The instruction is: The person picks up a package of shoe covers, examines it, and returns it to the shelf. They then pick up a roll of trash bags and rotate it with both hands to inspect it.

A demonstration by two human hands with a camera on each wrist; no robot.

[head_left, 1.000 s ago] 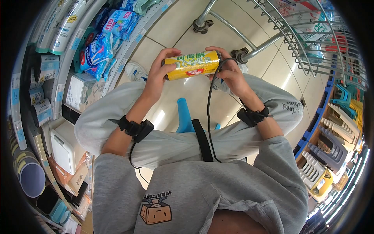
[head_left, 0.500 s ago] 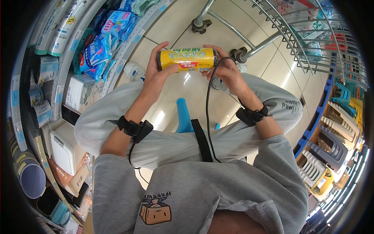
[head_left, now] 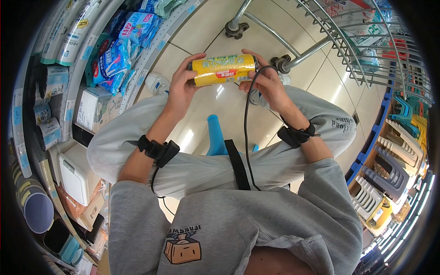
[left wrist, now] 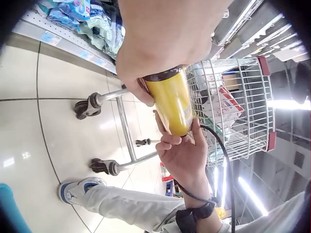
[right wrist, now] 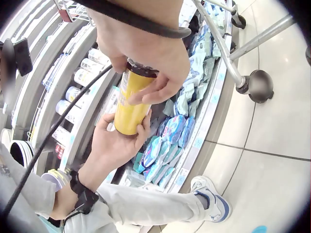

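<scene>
A yellow roll of plastic bags [head_left: 223,69] is held level in front of the seated person, above the tiled floor [head_left: 208,27] and between the knees, one end in each hand. The left hand [head_left: 182,85] curls round the left end with its thumb over the top, so that end's cap is hidden in the head view; the left wrist view shows only a dark rim under the palm. The right hand [head_left: 266,82] pinches the other end with fingers and thumb, and its fingers cover part of the printed label. The print on the roll is in red and green characters, too small and upside down to read. A black cable [head_left: 246,123] runs from the right wrist strap across the lap and in front of the roll's right end. Behind the hands stands a wire shopping trolley [head_left: 362,50], its basket cut off by the edge of the view, with one castor [head_left: 238,30] near the roll. At the left, store shelves [head_left: 68,91] hold blue packets [head_left: 114,55] and boxes, blurred and bent toward the rim. A blue stool [head_left: 216,135] is mostly hidden beneath the grey trouser legs.
</scene>
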